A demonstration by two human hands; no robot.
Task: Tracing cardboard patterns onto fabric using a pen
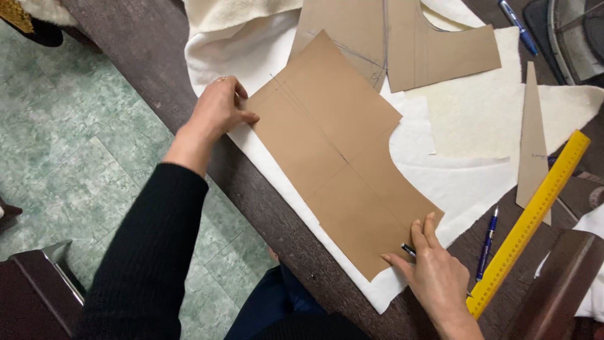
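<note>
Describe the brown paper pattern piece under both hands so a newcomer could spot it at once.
On the dark wooden table lies white fabric. On it sits the large brown paper pattern piece, with the left hand at its top corner and the right hand at its bottom edge. Unlike the other brown pieces, it bears crossed fold lines.

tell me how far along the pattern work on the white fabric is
Done: the brown paper pattern lies flat on the white fabric. In hand: the left hand pins its top corner, and the right hand presses the lower edge with a pen. Left: no traced line or cut shows along the pattern's edge.
</note>
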